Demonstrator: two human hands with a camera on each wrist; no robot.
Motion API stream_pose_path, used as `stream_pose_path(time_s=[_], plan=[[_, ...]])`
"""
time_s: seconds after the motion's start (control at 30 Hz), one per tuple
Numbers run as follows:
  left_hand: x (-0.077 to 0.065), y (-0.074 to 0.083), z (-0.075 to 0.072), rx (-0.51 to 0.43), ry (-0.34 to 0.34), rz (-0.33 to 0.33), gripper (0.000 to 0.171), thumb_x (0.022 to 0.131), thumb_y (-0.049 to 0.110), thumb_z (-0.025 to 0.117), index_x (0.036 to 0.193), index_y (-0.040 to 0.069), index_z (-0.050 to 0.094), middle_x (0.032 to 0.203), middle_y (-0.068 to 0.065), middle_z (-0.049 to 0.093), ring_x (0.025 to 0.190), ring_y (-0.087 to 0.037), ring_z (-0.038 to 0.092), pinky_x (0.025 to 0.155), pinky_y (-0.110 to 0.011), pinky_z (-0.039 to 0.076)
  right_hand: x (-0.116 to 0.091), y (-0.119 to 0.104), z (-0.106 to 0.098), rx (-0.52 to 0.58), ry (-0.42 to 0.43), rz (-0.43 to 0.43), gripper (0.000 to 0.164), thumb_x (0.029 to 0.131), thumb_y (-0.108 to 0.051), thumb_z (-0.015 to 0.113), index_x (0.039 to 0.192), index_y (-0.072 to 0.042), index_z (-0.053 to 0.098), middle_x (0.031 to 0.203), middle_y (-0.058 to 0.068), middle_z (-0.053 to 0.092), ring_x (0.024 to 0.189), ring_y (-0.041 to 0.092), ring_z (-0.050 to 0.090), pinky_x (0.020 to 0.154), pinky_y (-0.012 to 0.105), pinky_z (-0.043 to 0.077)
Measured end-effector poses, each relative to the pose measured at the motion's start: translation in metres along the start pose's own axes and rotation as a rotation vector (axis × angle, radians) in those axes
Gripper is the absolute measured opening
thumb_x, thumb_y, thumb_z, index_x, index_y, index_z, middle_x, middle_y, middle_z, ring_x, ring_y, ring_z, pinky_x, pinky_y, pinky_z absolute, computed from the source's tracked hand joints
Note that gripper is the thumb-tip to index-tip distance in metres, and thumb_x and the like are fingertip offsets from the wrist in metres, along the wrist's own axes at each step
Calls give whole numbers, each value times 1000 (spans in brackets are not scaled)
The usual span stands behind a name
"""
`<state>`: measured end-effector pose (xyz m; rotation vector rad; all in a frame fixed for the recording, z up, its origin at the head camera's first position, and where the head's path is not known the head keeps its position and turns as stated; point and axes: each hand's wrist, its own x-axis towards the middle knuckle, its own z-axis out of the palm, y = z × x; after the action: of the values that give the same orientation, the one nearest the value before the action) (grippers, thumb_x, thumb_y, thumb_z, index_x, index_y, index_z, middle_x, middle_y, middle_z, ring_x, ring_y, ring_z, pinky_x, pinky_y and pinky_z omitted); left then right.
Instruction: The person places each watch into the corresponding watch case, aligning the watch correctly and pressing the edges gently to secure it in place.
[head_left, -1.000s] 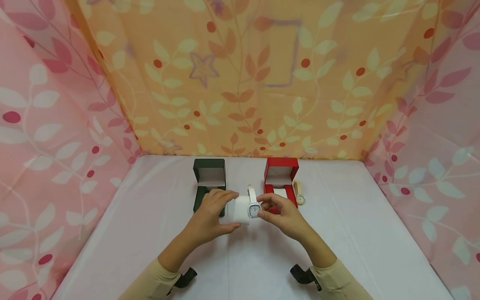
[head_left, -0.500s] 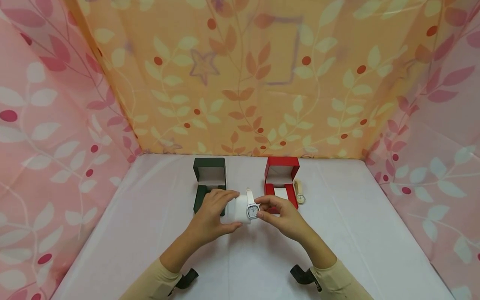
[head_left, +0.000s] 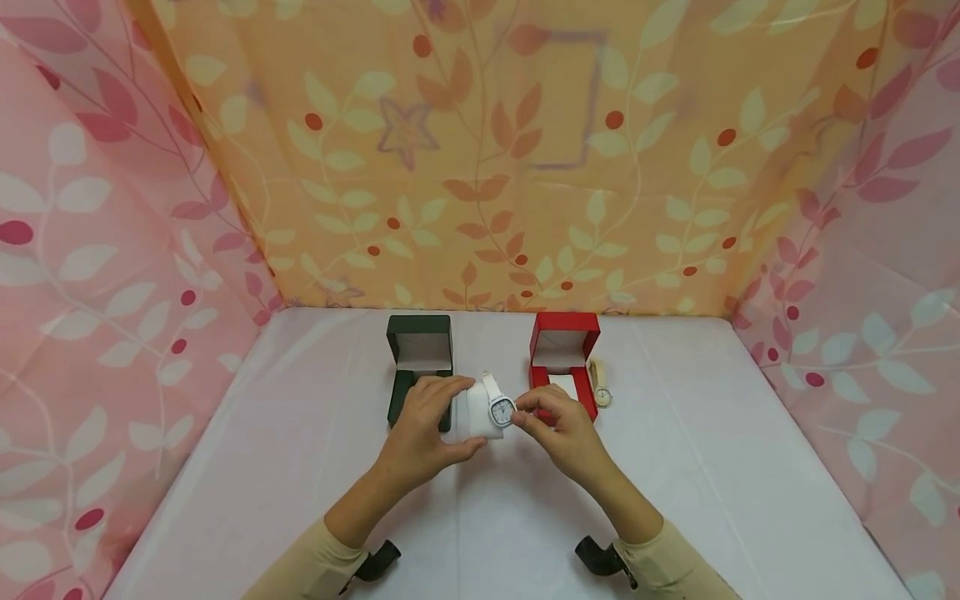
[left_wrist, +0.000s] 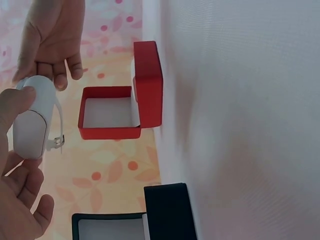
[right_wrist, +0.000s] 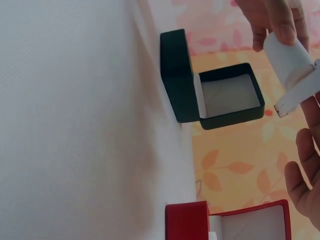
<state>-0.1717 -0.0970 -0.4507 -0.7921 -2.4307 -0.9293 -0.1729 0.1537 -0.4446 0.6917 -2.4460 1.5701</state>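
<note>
A white watch cushion [head_left: 477,407] is held up between the thumb and fingers of my left hand [head_left: 422,427]. The fingertips of my right hand [head_left: 567,429] pinch a white wristwatch [head_left: 502,411] by its square case. The watch lies against the cushion's right part, its strap pointing up and away. In the left wrist view the cushion [left_wrist: 31,131] shows its flat end, and the loose strap [left_wrist: 60,120] hangs beside it with its buckle. The right wrist view shows the strap [right_wrist: 300,95] unfastened, its end clear of the cushion.
Behind my left hand stands an open dark green box [head_left: 418,331]. An open red box [head_left: 564,329] stands behind my right hand, a white piece inside. Right beside it lies a cream-strapped watch [head_left: 601,392] on the white tabletop [head_left: 675,467]. Patterned cloth [head_left: 480,167] encloses the table.
The white watch has shifted left onto the cushion and tilted, its strap top leaning left. My right hand has followed it slightly. The left hand keeps its hold; boxes stay put.
</note>
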Motion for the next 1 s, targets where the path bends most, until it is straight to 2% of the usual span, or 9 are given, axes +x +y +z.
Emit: stream_pose_path(time_s=[0.1, 0.2, 0.33, 0.47, 0.7, 1.0], plan=[[1, 2, 0, -7, 12, -24, 83, 69, 36, 97, 141, 18, 57, 138, 2, 62, 125, -17, 50, 105, -49, 48, 0, 0, 0, -35, 15, -35, 11, 92, -23, 78, 103, -23, 75, 106, -8, 69, 105, 12, 62, 85, 41, 61], [1, 2, 1, -9, 26, -42, 83, 70, 37, 96, 140, 17, 57, 138, 3, 62, 124, -17, 50, 103, -48, 49, -1, 0, 0, -63, -5, -50, 18, 90, -23, 81, 106, -25, 74, 109, -9, 69, 107, 11, 60, 85, 37, 59], [1, 2, 3, -19, 47, -49, 83, 69, 35, 97, 140, 14, 58, 137, 3, 63, 123, -16, 50, 101, -47, 50, -1, -1, 1, -89, -34, -49, 30, 84, -23, 87, 109, -29, 72, 112, -14, 67, 110, 9, 57, 86, 33, 57], [0, 2, 4, -34, 61, -46, 82, 70, 34, 97, 139, 13, 58, 136, 3, 63, 122, -16, 49, 99, -47, 50, -1, -2, 2, -100, -32, -54, 35, 81, -19, 89, 108, -31, 71, 111, -17, 66, 109, 9, 56, 85, 33, 56], [0, 3, 4, -52, 77, -33, 81, 71, 32, 96, 139, 11, 59, 134, 2, 63, 122, -18, 49, 98, -47, 50, 0, -3, 3, -143, -1, -78, 33, 80, -21, 89, 107, -29, 72, 107, -18, 68, 104, 8, 57, 82, 31, 54], [-1, 3, 4, -36, 91, -42, 79, 72, 32, 96, 139, 12, 59, 133, 2, 64, 121, -17, 49, 98, -45, 50, -2, -3, 7, -181, 19, -61, 27, 82, -22, 88, 103, -26, 71, 101, -18, 67, 97, 8, 58, 80, 29, 57]])
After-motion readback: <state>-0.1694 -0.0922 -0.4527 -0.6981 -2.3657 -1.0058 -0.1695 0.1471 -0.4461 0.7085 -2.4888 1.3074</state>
